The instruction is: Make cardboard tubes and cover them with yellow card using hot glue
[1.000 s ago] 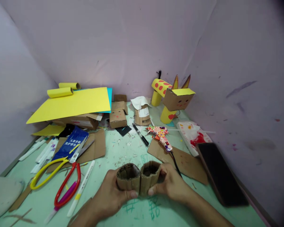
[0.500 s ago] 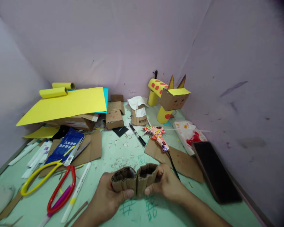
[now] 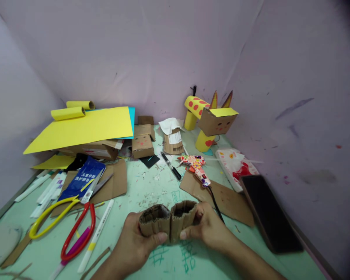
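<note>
Two short tubes of corrugated cardboard stand upright side by side on the green table [image 3: 151, 186], pressed against each other. My left hand [image 3: 132, 247] is wrapped round the left cardboard tube [image 3: 154, 224], thumb across its front. My right hand [image 3: 210, 229] is closed round the right cardboard tube [image 3: 182, 219], thumb at its lower front. Both tube tops are open and hollow.
Scissors with yellow and red handles [image 3: 64, 225] and white pens [image 3: 95, 237] lie to the left. A dark phone [image 3: 268, 212] lies at the right, a patterned glue gun [image 3: 198, 167] on a cardboard sheet [image 3: 227, 200] behind my right hand. Yellow paper [image 3: 84, 128], small boxes and a spotted cardboard animal [image 3: 211, 120] line the back.
My hands and the two tubes have stayed together in the same grip; only the view has shifted slightly.
</note>
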A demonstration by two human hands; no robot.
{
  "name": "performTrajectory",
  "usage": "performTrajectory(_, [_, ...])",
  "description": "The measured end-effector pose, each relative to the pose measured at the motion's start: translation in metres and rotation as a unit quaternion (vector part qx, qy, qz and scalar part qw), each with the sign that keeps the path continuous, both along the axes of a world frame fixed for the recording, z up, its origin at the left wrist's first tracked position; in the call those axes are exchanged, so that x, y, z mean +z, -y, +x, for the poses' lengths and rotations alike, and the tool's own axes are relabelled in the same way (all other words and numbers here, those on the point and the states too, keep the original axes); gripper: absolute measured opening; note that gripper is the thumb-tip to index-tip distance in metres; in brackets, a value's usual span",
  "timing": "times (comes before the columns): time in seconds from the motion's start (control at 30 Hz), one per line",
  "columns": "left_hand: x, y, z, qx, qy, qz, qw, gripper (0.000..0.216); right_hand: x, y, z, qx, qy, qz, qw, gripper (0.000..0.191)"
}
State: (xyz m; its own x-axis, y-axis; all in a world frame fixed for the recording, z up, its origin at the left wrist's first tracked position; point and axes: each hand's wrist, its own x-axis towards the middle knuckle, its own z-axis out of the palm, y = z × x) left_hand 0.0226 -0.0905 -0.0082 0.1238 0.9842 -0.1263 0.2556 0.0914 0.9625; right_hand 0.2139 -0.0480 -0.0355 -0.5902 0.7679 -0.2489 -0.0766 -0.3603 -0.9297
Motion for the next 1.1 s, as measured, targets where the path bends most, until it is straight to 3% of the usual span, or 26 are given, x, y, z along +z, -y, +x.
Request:
performTrajectory(0.4, [-0.019,0.005,-0.001,0.020,0.005,0.028,0.999,0.031,0.005,-0.001,-0.001,0.001,0.003,0.011,1.000,0.033])
performTrajectory(0.77, [-0.010,0.003,0.000,0.012,-0.005,0.058,0.998,0.024,0.007,-0.001,-0.001,0.009,-0.003,0.002,1.000,0.025])
performTrajectory(1.1, [-0.015,0.007,-0.002,0.003,-0.026,0.099,0.995,0.022,0.009,0.001,-0.001,0.002,0.008,0.021,1.000,0.021])
